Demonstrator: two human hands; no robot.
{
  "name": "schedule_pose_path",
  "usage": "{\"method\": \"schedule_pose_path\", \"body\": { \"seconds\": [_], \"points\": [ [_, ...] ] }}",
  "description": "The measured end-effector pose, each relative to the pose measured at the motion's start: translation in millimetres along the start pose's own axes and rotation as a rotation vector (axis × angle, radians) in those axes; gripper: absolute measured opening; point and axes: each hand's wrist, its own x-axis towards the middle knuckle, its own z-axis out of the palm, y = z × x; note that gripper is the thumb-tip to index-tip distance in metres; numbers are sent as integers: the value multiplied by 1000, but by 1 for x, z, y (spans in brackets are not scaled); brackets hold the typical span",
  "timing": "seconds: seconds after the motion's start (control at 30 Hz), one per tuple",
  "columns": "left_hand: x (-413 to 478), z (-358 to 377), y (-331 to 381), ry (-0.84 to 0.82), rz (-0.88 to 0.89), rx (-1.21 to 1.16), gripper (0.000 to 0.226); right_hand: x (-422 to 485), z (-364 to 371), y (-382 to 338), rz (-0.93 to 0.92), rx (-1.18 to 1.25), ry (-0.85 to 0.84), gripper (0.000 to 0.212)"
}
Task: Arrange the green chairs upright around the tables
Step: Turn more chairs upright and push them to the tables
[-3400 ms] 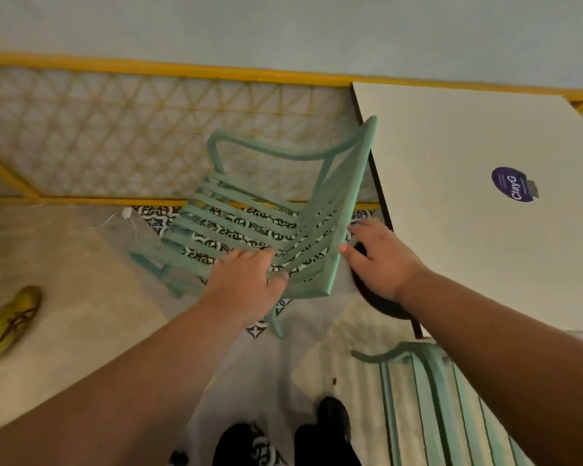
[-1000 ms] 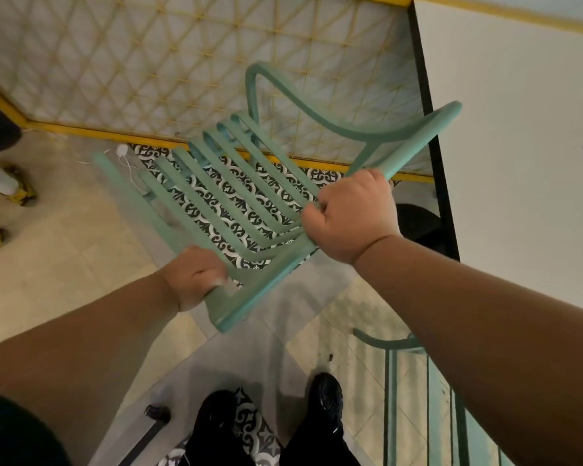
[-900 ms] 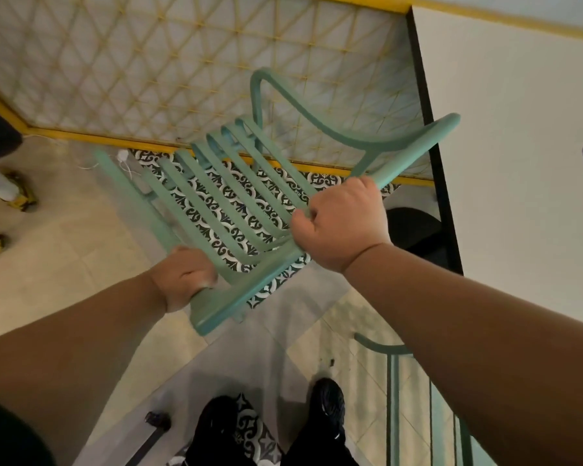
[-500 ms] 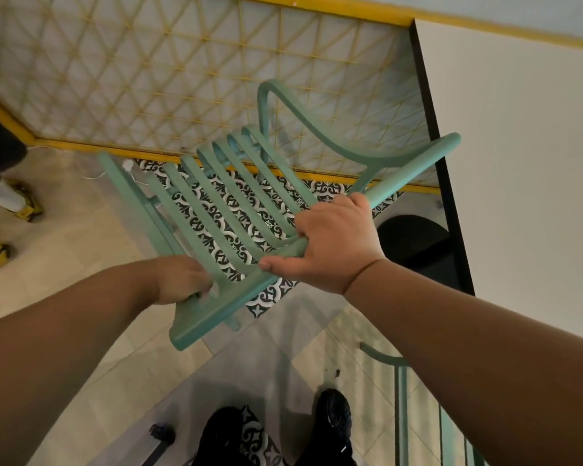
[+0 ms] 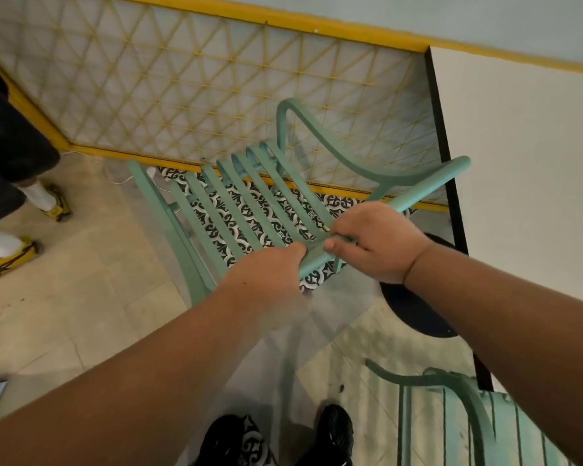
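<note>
green chair [image 5: 431,183] tilted; left hand [image 5: 266,274], right hand [image 5: 377,243] grip it.

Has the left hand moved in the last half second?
Yes. The left hand has slid right, toward the table, and now nearly meets the right hand on the green chair.

- Yellow-gridded lattice panel [image 5: 189,95] fills the upper left, under a yellow rail [image 5: 283,20].
- Pale wall [image 5: 418,11] along the top.
- Beige floor tiles [image 5: 81,297] lower left; black-and-white patterned tiles [image 5: 342,201] centre.
</note>
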Motion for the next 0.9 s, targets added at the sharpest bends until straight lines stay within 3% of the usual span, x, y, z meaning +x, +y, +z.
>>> {"method": "schedule_pose_path", "body": {
  "seconds": [0.17, 0.3, 0.4, 0.5, 0.7, 0.8, 0.9],
  "points": [
    [5, 2, 0, 27, 11, -24, 14, 4, -23, 54, 93, -153, -115, 84],
    [0, 9, -2, 108, 20, -26, 14, 14, -40, 97, 229, -228, -233, 109],
    [2, 11, -4, 127, 10, -23, 15, 19, -37, 108, 237, -338, -233, 106],
    [3, 13, -4, 127, 5, -9, 15, 17, -25, 108, 228, -442, -100, 100],
    [3, 9, -4, 112, 11, 5, 15, 17, -24, 104, 257, -454, -65, 91],
    [3, 10, -5, 131, 26, 26, 32, 17, -23, 101, 255, -455, -51, 89],
    [1, 10, -6, 132, 37, 20, 36, 14, -23, 99, 267, -447, -57, 86]
  ]
}}
